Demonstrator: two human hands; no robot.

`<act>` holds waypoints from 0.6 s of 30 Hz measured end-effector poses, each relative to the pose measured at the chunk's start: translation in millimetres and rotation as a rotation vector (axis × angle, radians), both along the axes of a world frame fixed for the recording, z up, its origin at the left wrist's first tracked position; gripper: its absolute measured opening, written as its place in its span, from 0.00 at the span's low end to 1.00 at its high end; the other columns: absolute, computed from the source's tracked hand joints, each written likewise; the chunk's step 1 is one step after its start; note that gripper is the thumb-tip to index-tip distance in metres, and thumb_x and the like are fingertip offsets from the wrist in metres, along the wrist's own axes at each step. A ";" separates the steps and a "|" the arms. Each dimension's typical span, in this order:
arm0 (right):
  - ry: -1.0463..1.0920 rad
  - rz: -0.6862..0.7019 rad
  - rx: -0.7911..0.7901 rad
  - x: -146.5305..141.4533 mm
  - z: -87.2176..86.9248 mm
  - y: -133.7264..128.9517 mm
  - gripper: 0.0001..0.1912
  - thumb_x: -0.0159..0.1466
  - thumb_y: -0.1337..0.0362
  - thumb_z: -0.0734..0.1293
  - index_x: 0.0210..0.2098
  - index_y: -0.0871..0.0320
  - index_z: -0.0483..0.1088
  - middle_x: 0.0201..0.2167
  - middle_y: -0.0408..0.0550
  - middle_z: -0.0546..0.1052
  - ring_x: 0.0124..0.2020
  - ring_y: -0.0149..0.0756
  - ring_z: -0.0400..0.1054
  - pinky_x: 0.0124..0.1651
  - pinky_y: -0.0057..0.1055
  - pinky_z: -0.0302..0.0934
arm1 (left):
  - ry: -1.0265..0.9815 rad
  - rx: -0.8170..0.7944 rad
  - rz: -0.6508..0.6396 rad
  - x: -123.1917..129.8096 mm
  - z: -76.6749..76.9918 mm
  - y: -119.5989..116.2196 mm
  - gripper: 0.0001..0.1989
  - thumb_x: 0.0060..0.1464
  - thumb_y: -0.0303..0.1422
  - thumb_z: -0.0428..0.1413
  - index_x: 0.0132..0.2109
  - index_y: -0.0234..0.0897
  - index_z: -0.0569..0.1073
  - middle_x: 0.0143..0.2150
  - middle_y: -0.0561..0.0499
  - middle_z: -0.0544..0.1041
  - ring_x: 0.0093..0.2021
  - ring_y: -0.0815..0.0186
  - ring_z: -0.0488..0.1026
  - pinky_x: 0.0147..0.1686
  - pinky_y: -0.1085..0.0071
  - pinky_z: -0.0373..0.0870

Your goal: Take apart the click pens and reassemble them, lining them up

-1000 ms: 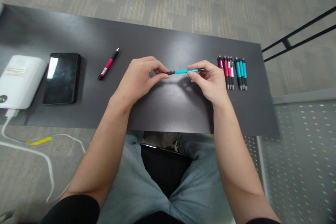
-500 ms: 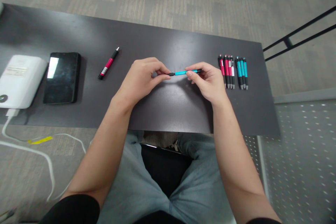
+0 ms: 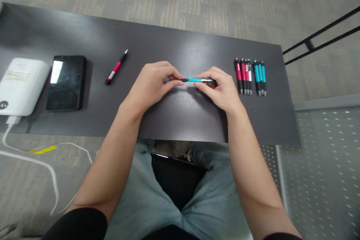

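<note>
i see turquoise pen (image 3: 199, 80) raised nearly level above dark table (image 3: 182, 120), between both hands: slim bright barrel, pale marking toward right part, black section at left end. left hand (image 3: 157, 81): thumb and index pinched together on that black section, parted only by pen's thickness. right hand (image 3: 221, 88): thumb below barrel, index above, slightly apart, pen's other end running in among curled fingers; how firmly they grip, i can't tell.
</note>
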State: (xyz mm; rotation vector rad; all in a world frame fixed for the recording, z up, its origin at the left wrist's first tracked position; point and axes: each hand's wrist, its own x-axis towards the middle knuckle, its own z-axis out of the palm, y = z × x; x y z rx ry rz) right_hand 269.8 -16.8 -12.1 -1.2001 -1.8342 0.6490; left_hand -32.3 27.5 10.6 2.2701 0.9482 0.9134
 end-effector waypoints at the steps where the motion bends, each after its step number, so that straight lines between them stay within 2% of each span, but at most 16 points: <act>1: -0.008 0.003 0.009 0.7 0.3 0.0 0.16 0.78 0.44 0.84 0.49 0.48 0.96 0.43 0.50 0.89 0.42 0.45 0.78 0.49 0.42 0.75 | -0.004 0.001 -0.006 -0.1 0.1 0.0 0.10 0.78 0.42 0.75 0.50 0.40 0.95 0.45 0.45 0.91 0.41 0.57 0.84 0.51 0.60 0.82; 7: -0.083 0.037 -0.015 5.6 3.1 -2.1 0.21 0.80 0.38 0.82 0.45 0.49 0.95 0.39 0.49 0.86 0.39 0.43 0.76 0.48 0.43 0.74 | 0.005 -0.007 -0.036 -1.9 2.7 -0.5 0.07 0.77 0.39 0.75 0.50 0.41 0.95 0.48 0.45 0.93 0.41 0.59 0.83 0.52 0.60 0.83; 11: -0.029 0.014 0.007 4.9 3.7 -2.8 0.20 0.79 0.41 0.83 0.55 0.49 0.93 0.41 0.47 0.88 0.39 0.42 0.77 0.47 0.41 0.73 | 0.006 -0.013 -0.054 -2.9 2.5 0.5 0.09 0.78 0.42 0.76 0.50 0.42 0.95 0.48 0.45 0.93 0.41 0.59 0.83 0.52 0.60 0.83; 14: -0.023 0.030 0.020 3.5 5.3 -2.8 0.19 0.81 0.40 0.82 0.50 0.49 0.92 0.43 0.49 0.90 0.41 0.43 0.79 0.49 0.42 0.75 | 0.001 -0.022 -0.064 -3.1 1.6 0.9 0.10 0.77 0.42 0.76 0.50 0.42 0.96 0.47 0.46 0.93 0.41 0.59 0.83 0.51 0.61 0.83; 16: -0.043 0.038 -0.001 2.8 7.9 -3.1 0.22 0.82 0.38 0.80 0.47 0.49 0.92 0.44 0.51 0.92 0.42 0.45 0.81 0.51 0.43 0.76 | -0.002 -0.028 -0.067 -2.9 1.0 0.4 0.09 0.77 0.42 0.76 0.50 0.42 0.96 0.46 0.46 0.93 0.41 0.58 0.83 0.51 0.61 0.82; 18: -0.059 0.025 -0.048 1.8 11.8 -3.8 0.28 0.83 0.32 0.78 0.46 0.50 0.92 0.41 0.51 0.92 0.39 0.44 0.80 0.49 0.42 0.75 | -0.006 -0.032 -0.069 -2.3 0.5 -0.4 0.08 0.77 0.40 0.76 0.50 0.42 0.96 0.46 0.46 0.93 0.41 0.58 0.84 0.51 0.61 0.82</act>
